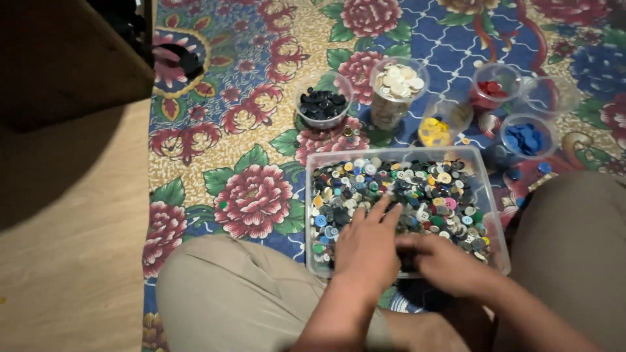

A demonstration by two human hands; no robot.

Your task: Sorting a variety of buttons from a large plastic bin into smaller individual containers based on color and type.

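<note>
Left hand [368,244] open, fingers spread on mixed coloured buttons [417,189] in clear rectangular plastic tray [398,154], right hand [443,261] beside it, grip seemingly loose, unclear, small clear cups of sorted buttons [398,81] beyond tray

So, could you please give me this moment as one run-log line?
left hand: flat on mixed buttons | right hand: in same clear tray | cups of sorted buttons: behind tray

Person's own body: bare forearms, no sleeves or jewellery visible on left hand [366,244] or right hand [443,261], khaki-beige trousers [222,296].
</note>
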